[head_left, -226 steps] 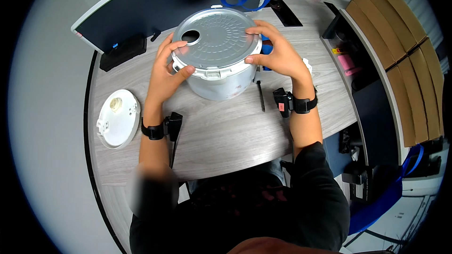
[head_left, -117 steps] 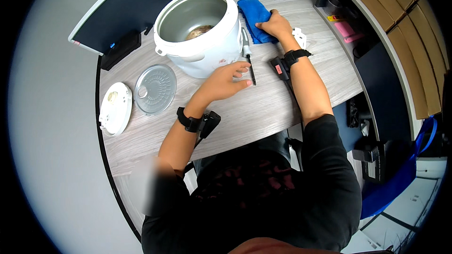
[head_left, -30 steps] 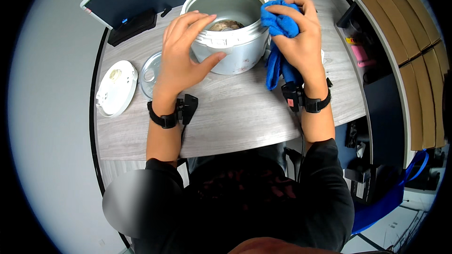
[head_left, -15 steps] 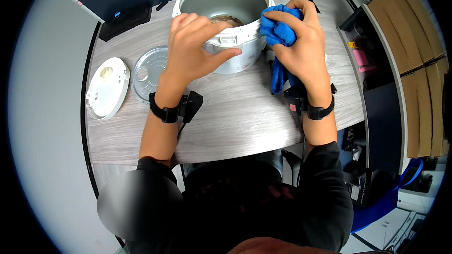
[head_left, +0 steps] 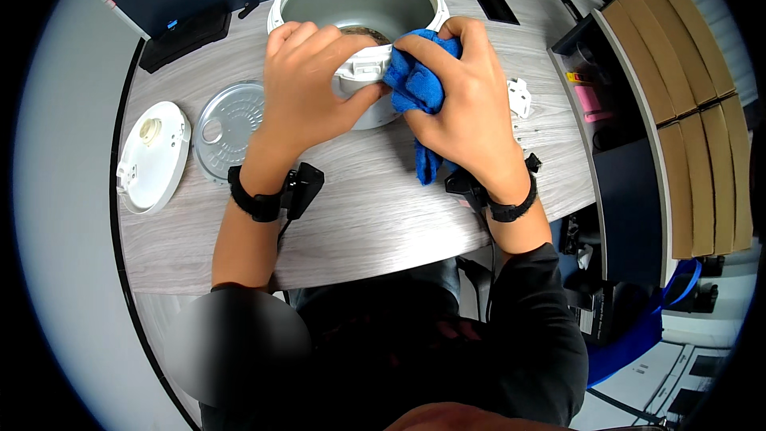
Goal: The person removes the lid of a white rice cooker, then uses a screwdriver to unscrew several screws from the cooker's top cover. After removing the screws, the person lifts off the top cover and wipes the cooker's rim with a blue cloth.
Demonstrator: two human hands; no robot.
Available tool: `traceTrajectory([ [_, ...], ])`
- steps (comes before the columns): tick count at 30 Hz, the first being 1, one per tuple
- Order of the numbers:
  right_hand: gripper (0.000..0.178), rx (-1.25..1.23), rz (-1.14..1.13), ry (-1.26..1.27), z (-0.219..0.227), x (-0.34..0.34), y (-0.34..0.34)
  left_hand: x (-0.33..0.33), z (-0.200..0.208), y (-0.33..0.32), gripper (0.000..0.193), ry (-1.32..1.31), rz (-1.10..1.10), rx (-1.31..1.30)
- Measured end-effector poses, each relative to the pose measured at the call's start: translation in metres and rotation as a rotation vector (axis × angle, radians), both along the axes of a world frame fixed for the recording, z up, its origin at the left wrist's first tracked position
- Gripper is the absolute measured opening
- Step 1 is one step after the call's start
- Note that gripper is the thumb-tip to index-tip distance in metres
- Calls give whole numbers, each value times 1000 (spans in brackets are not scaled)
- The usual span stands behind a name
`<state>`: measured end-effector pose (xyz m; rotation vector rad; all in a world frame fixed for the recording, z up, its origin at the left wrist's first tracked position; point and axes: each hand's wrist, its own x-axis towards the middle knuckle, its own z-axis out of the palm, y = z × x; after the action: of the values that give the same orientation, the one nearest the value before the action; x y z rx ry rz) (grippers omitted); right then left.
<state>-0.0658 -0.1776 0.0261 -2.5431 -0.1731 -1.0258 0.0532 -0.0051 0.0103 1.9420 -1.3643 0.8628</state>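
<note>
A white rice cooker body [head_left: 359, 1] stands uncovered at the far middle of the table, its grey inside showing. My left hand [head_left: 307, 88] grips the near rim, fingers over the top and thumb below, left of the front latch [head_left: 367, 66]. A crumpled blue cloth [head_left: 420, 76] is pinched in my right hand [head_left: 471, 100] and pressed to the rim just right of that latch. One end of the cloth hangs below the palm. The cooker's bottom inside is mostly hidden by my hands.
Left on the table lie a white lid [head_left: 166, 168] and a round grey perforated plate [head_left: 231, 140]. A small white plastic part [head_left: 519, 98] lies to the right with small dark pieces near it. A shelf unit [head_left: 634, 164] and cardboard boxes [head_left: 678, 48] border the right side.
My right hand has moved the cloth left along the cooker's rim, from its right side to beside the front latch. My left hand keeps its grip. The whole view has shifted slightly.
</note>
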Motion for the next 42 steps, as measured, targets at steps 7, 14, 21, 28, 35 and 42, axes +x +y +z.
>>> traceTrajectory([
  [7,56,-45,-63,26,3,1,-10,7,-4,2,44,1,-65,-12],
  [14,54,-10,-94,34,0,7,-22,6,-6,1,44,-7,-33,5],
  [21,58,-22,-26,33,3,3,-9,2,-4,0,42,22,-3,22],
  [28,52,32,-21,38,2,10,-25,4,-5,2,42,27,1,46],
  [35,49,13,-93,-85,-14,34,-58,4,-3,0,42,11,-13,19],
  [42,51,33,-74,-78,-17,38,-61,3,-5,1,41,33,-9,31],
])
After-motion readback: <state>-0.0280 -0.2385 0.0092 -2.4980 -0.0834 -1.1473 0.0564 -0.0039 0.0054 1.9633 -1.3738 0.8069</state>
